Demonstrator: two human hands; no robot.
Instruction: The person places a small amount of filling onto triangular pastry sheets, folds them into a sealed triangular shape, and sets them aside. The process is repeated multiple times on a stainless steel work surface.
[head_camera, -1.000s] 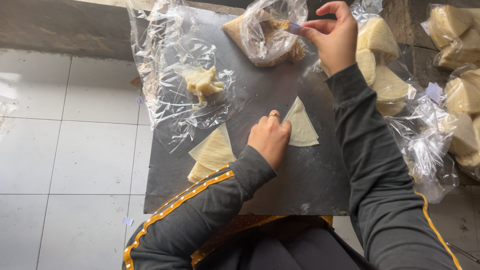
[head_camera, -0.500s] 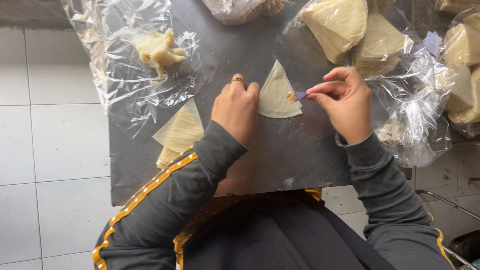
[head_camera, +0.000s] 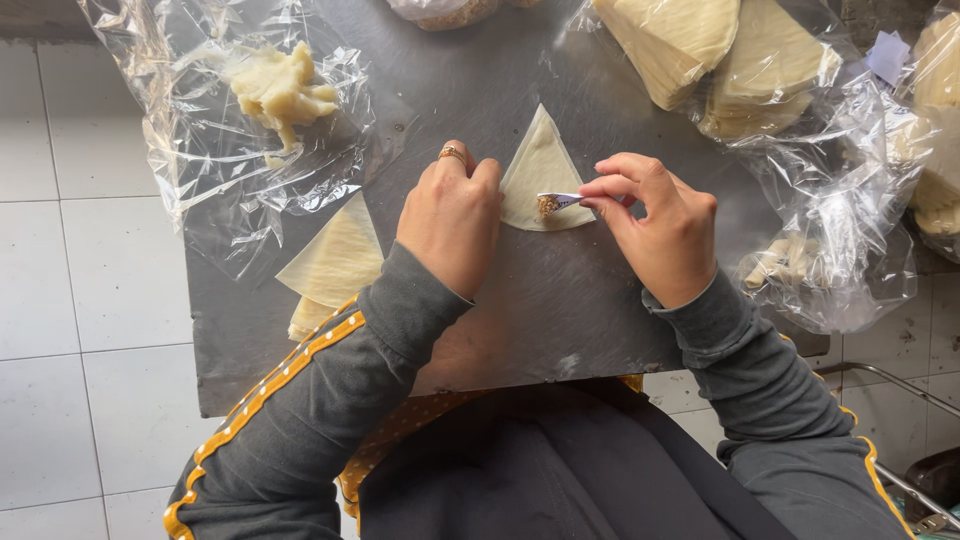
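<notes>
Head view. A dark board (head_camera: 560, 310) lies over a white tiled floor (head_camera: 80, 300). On its far left corner, crumpled plastic (head_camera: 200, 170) holds a dough lump (head_camera: 278, 90). Far right, bags (head_camera: 800, 130) hold stacked wrappers (head_camera: 700, 45). A pile (head_camera: 335, 262) of triangular sheets rests at the board's left, under the left sleeve. At centre lies 1 triangular wrapper (head_camera: 540, 165), apex away from the person. The left hand (head_camera: 452, 215), fingers curled together, presses the wrapper's left edge. The right hand (head_camera: 660, 225) pinches a small spoon (head_camera: 562, 201) between thumb and fingers, its filled tip resting on the wrapper's lower middle.
</notes>
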